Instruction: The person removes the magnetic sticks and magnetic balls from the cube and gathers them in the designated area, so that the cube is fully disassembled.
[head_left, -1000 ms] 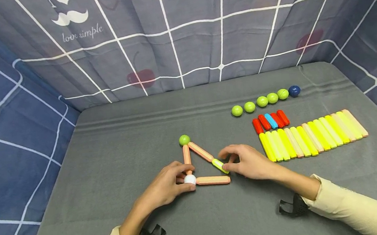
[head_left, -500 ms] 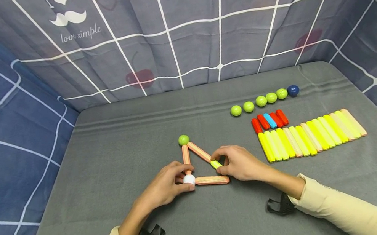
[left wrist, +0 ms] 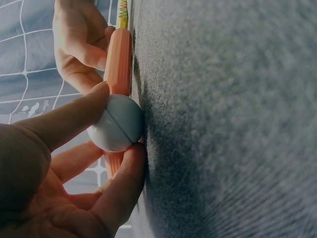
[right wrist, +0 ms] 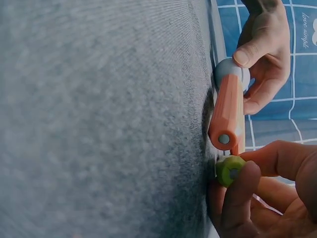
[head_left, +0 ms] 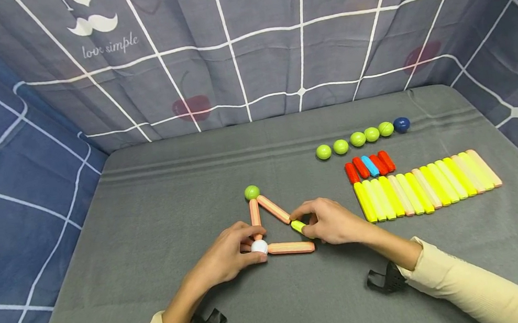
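My left hand (head_left: 230, 253) pinches a white ball (head_left: 259, 248) between thumb and fingers. An orange ribbed rod (head_left: 292, 248) runs right from that ball, and a second orange rod (head_left: 255, 215) joins it to a green ball (head_left: 251, 192). From the green ball, a third orange rod (head_left: 273, 209) slants down to the right. Near its lower end, my right hand (head_left: 334, 221) pinches a short yellow-green rod (head_left: 298, 226), partly hidden by the fingers. A grey disc shows in that rod's end (right wrist: 234, 173) in the right wrist view.
At right lies a row of long yellow and pale rods (head_left: 416, 192). Behind them are short red rods (head_left: 352, 173) and a blue rod (head_left: 370, 165). Several green balls (head_left: 340, 146) and a dark blue ball (head_left: 401, 125) line the back. A patterned curtain (head_left: 272, 65) surrounds the grey cloth.
My right hand moved left and its fingers shifted along the yellow-green rod, then it drew slightly right with the rod. My left hand stays on the white ball.
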`<action>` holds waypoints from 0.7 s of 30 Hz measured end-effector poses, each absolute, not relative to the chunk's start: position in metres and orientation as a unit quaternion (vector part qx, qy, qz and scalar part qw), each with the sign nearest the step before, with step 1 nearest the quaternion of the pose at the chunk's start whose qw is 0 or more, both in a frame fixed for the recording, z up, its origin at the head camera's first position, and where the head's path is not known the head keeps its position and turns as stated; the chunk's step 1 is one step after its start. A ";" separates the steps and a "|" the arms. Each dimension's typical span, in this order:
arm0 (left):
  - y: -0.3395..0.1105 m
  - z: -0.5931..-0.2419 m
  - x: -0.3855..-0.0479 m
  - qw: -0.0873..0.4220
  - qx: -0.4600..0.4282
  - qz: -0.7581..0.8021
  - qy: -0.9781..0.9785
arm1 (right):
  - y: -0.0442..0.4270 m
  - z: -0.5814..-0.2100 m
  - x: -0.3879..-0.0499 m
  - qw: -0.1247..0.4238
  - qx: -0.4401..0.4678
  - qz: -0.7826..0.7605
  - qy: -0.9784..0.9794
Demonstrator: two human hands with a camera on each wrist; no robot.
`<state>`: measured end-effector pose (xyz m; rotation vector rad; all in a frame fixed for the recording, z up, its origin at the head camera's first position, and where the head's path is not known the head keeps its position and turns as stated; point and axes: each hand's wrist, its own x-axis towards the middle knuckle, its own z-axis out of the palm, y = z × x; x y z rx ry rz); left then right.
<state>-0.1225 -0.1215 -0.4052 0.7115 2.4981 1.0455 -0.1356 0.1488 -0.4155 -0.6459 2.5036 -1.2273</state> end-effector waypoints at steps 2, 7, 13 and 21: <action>-0.122 -0.405 -0.122 0.169 0.249 0.368 0.880 | 0.150 -0.416 -0.135 0.151 -0.221 -0.441 0.857; -0.122 -0.406 -0.123 0.162 0.255 0.370 0.878 | 0.153 -0.419 -0.132 0.152 -0.214 -0.472 0.842; -0.123 -0.406 -0.122 0.162 0.251 0.375 0.878 | 0.161 -0.415 -0.130 0.143 -0.206 -0.492 0.834; -0.123 -0.406 -0.122 0.168 0.251 0.372 0.878 | 0.218 -0.375 -0.140 0.096 -0.120 -0.514 0.844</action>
